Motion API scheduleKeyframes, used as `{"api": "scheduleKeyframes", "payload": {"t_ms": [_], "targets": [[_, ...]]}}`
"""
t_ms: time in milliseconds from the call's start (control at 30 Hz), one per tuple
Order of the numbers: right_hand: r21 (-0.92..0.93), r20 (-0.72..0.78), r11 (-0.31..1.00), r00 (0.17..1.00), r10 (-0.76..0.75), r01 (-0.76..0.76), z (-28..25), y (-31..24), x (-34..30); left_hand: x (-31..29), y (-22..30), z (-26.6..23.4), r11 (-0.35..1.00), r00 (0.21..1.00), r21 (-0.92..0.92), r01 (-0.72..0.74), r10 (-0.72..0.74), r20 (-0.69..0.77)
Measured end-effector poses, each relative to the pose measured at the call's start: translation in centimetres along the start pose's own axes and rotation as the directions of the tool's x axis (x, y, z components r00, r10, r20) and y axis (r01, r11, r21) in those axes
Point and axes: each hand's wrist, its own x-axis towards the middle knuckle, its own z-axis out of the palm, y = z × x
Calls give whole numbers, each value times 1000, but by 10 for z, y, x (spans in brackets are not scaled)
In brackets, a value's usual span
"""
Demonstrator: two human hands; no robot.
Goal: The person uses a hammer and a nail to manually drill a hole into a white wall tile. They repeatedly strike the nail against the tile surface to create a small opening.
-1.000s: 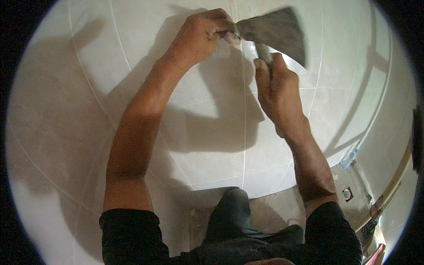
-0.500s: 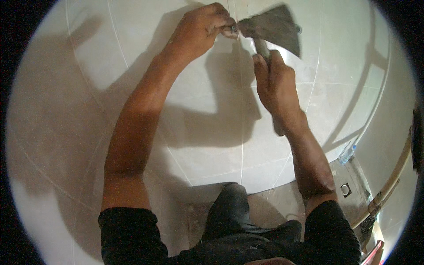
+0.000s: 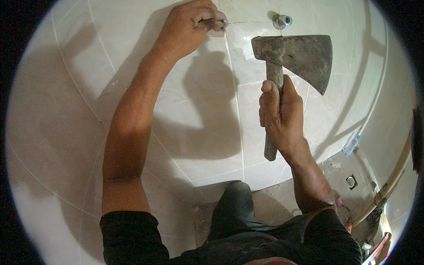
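My right hand [image 3: 282,119] is wrapped around the wooden handle of a hatchet [image 3: 302,59]. The worn grey head is upright, its broad blade toward the right and its blunt back toward my left hand, with a gap between them. Up at the tiled wall [image 3: 198,137], my left hand [image 3: 187,26] is closed in a pinch beside a vertical grout line. A tiny metallic end shows at its fingertips; the rest is hidden by the fingers, so I cannot make out what it is.
A round metal pipe fitting [image 3: 282,20] sticks out of the wall just above the hatchet. Below right lie a floor drain [image 3: 351,182], a clear plastic bottle [image 3: 352,145] in the corner and a long pale pole or pipe [image 3: 391,183]. My bent knee [image 3: 232,207] is close to the wall.
The hatchet has swung away from my left fingertips, down and to the right, uncovering the pipe fitting. My left hand keeps its pinch at the wall; the view has shifted slightly.
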Motion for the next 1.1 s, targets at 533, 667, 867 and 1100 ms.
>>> {"api": "scheduleKeyframes", "payload": {"t_ms": [533,667,867,1100], "targets": [[-32,-4,996,996,-86,86,13,-13,27,-4,13,-10,921,973,316,-228,224,48],[-10,-94,980,976,-198,198,18,-14,35,-12,7,-2,996,1000,-93,-3,5,23],[-269,38,916,954,-297,296,21,-6,53,-16,10,-8,982,990,139,-131,123,68],[-320,60,908,962,-265,270,25,1,52,-14,11,-7,936,983,301,-182,174,54]]}}
